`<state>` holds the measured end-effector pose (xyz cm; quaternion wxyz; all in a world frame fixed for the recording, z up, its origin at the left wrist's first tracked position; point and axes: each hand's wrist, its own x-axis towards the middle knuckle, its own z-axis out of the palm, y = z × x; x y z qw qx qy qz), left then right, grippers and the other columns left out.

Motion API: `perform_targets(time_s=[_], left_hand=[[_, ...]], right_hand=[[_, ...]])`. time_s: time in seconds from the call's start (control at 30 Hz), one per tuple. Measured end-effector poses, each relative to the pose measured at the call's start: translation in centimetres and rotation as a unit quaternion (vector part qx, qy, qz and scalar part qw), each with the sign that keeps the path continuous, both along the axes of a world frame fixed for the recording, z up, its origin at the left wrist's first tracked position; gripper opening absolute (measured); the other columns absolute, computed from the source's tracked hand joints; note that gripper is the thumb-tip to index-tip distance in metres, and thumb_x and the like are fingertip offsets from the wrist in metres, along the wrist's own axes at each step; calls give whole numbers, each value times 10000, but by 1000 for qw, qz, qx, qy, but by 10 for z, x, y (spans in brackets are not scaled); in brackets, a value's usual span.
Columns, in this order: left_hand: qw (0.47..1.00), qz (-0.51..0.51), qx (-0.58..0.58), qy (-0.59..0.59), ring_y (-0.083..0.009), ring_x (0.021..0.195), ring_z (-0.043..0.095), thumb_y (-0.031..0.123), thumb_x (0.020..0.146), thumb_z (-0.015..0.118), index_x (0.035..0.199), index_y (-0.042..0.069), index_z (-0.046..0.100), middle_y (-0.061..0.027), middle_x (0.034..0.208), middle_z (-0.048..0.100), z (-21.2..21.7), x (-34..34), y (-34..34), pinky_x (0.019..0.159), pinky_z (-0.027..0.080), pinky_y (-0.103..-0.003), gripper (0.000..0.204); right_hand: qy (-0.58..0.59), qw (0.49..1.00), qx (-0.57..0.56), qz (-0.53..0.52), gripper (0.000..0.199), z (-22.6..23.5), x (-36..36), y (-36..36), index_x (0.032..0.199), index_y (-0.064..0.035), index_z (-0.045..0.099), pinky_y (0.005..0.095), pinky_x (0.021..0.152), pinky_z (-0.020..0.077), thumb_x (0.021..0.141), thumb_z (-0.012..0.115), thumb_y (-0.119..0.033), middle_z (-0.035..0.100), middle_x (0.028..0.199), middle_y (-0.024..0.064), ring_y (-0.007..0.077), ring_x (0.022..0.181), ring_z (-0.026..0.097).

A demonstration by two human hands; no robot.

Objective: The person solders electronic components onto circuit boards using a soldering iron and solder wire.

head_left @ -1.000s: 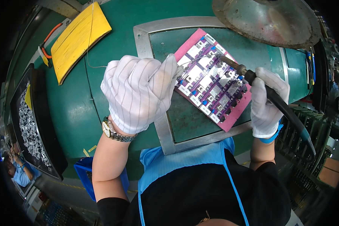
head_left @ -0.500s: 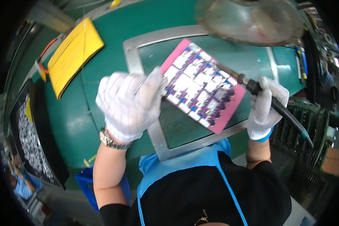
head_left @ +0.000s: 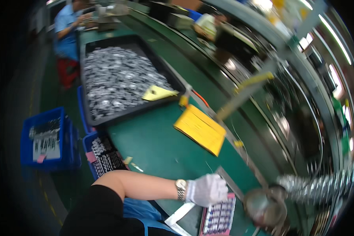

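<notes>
My left hand, in a white glove with a wristwatch above its cuff, is closed over the upper edge of a pink board. What its curled fingers hold, if anything, is hidden. Rows of small white and purple parts cover the board, and its lower end runs out of the picture. A flat grey metal frame lies around the board on the green table. My right hand is out of view, and so is the black-handled tool it held earlier.
Right of the board stands a metal hood with a silver duct. A yellow pad and a black tray full of small parts lie farther off. Blue bins stand left. A co-worker sits at the far left.
The view has swung to the left, bringing the tray, bins and co-workers in. My right hand and its tool have left the picture. My left hand remains by the board's edge.
</notes>
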<state>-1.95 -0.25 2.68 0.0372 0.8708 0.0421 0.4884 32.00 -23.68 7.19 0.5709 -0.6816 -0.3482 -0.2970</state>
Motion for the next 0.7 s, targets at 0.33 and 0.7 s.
perform_targets(time_s=[0.33, 0.7], left_hand=[[999, 32, 11, 8, -179, 650, 486, 228, 821, 651, 792, 93, 631, 4, 671, 446, -15, -4, 13, 556, 348, -337, 141], [1000, 3, -12, -4, -174, 664, 493, 219, 800, 654, 827, 107, 654, 11, 685, 472, -16, -1, 3, 560, 357, -333, 116]], right_hand=[[58, 984, -131, -101, 357, -36, -65, 22, 1261, -10, 550, 377, 878, 521, 1003, 581, -254, 598, 1137, 172, 267, 1009, 604], [170, 985, 8, -5, 371, -47, -72, 13, 1310, -11, 524, 395, 985, 496, 1002, 570, -212, 632, 1087, 165, 262, 989, 626]])
